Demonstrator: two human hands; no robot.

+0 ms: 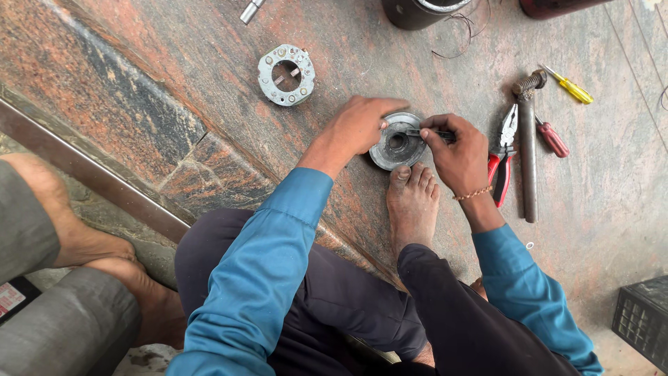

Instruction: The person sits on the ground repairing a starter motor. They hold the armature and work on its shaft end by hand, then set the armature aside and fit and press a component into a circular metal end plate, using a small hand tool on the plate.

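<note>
Left hand [358, 129] grips rim of round grey metal disc [394, 147] on stone floor [209, 76]. Right hand [456, 150] pinches small dark tool [417, 133], tip over disc middle. Bare foot [412, 202] just below disc, toes touching it. Pliers [502, 157], hammer [527, 139], two screwdrivers [557, 111] right of right hand. Grey ring part [286, 74] up and left, well apart. Dark crate [643, 320] far lower right. Red and white label [10, 298] far lower left.
</note>
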